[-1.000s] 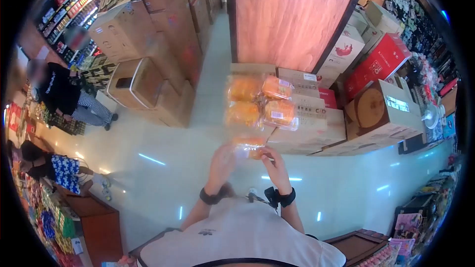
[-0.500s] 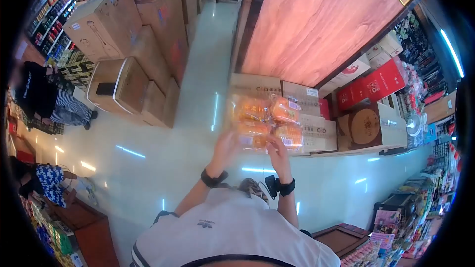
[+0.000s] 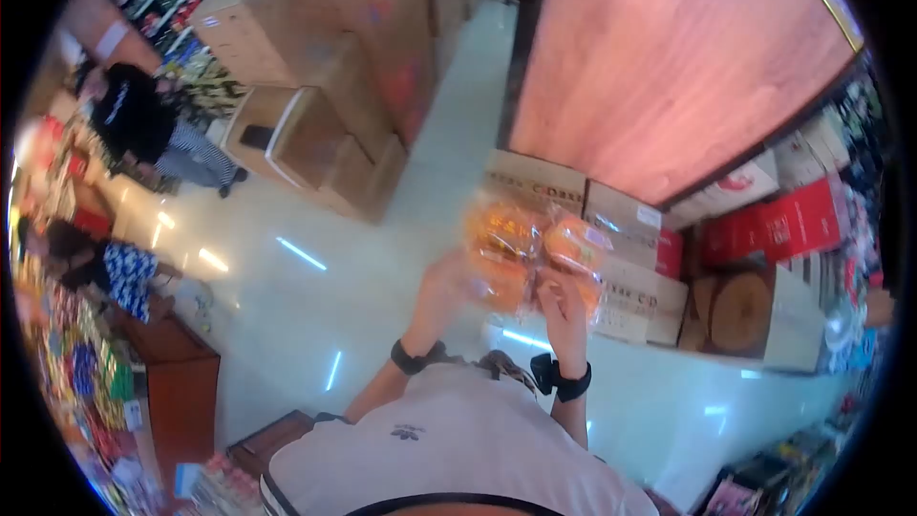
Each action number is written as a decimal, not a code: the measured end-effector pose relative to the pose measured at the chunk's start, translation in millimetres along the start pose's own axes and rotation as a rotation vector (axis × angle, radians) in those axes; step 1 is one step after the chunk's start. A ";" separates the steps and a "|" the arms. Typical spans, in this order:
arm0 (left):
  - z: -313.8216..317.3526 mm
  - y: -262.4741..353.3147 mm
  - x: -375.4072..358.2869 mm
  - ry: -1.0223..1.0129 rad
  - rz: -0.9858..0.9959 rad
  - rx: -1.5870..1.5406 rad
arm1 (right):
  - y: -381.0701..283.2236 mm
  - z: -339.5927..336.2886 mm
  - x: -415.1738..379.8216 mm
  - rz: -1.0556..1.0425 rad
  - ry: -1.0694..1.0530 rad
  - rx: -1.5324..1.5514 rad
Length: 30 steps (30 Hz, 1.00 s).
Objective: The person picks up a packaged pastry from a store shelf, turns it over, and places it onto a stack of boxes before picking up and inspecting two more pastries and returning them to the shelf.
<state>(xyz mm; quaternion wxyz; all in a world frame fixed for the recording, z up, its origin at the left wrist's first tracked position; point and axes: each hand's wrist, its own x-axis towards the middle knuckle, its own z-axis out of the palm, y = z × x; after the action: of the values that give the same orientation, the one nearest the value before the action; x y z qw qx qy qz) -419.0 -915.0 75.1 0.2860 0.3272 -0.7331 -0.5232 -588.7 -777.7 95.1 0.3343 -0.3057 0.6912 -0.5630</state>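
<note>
Several orange packs in clear, shiny plastic [image 3: 503,232] sit close together in front of me, overlapping the cardboard boxes behind them. My right hand [image 3: 564,308] is at the lower right pack [image 3: 586,290], its fingers bent and pressed against the wrapping. At the left edge of the packs is my left hand [image 3: 447,289], smeared by motion, with its fingers not clearly seen. Both wrists wear black bands. What lies inside the wrapping is blurred.
Printed cardboard boxes [image 3: 626,296] and a red box [image 3: 774,232] stand by a wood-grained panel [image 3: 659,57]. Tall cartons [image 3: 368,67] line the aisle at left. Two people, one in a black top [image 3: 137,115], are near shelves at far left. A brown counter [image 3: 172,363] is lower left.
The view has swung, so boxes and people sit further right in the picture. My hands and the orange packs remain together; my right fingers are now more curled at the lower right pack.
</note>
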 end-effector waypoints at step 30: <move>0.3 38.4 -333.9 1.156 -0.290 0.255 | -7.1 125.6 -159.2 -0.158 -1.336 0.011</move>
<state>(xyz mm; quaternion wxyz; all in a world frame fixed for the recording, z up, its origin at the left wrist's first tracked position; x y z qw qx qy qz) -218.3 -645.5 86.0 0.5221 0.6863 -0.4640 -0.2027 -393.2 -723.8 102.9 0.6496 -0.6363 0.3087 -0.2792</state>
